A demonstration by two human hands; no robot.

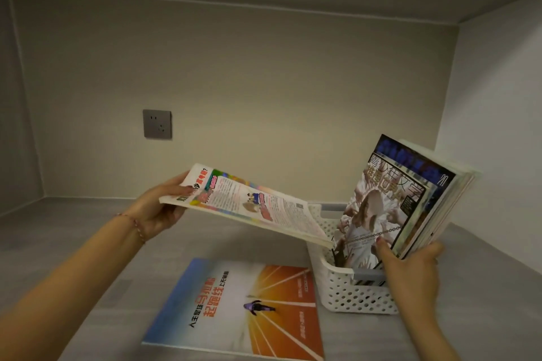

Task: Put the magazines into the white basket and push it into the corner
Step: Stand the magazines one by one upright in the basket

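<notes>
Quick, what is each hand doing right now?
Left hand: grips a colourful magazine.
Right hand: holds the standing magazines in the white basket.

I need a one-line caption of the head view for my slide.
Left hand feeds a magazine into the white basket; right hand steadies the upright magazines.

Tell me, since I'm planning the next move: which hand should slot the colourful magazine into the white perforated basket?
Left. The left hand already grips the colourful magazine, its far edge at the white perforated basket; the right hand steadies the upright magazines.
</notes>
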